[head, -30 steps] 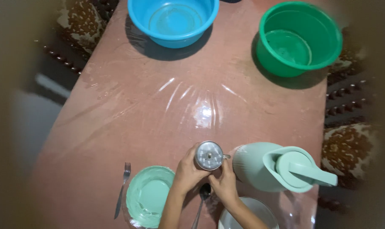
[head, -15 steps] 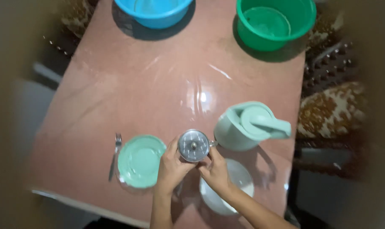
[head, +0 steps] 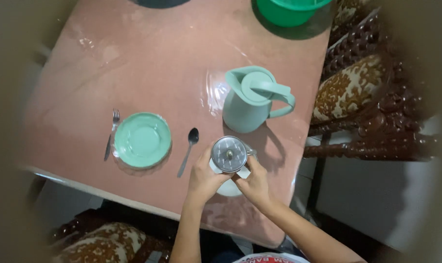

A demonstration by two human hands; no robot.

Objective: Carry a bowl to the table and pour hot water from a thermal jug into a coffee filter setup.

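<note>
Both my hands hold a small lidded metal cup (head: 229, 154) with a knob on its lid. My left hand (head: 204, 178) wraps its left side and my right hand (head: 252, 183) grips its right side near the handle. The cup is over a white plate (head: 229, 187), mostly hidden under my hands. Just left of my left hand a spoon (head: 188, 150) lies on the table. A pale green jug (head: 252, 99) with a lid and handle stands upright just beyond the cup.
A light green plate (head: 142, 140) lies to the left with a fork (head: 111, 133) beside it. A green basin (head: 289, 10) sits at the far edge of the reddish table (head: 148, 58). Carved wooden chairs with patterned cushions (head: 347, 90) stand on the right and below.
The view has tilted down and back, so the blue basin left the frame and the table's near edge and chairs appear. My hands still hold the cup, now over the white plate.
</note>
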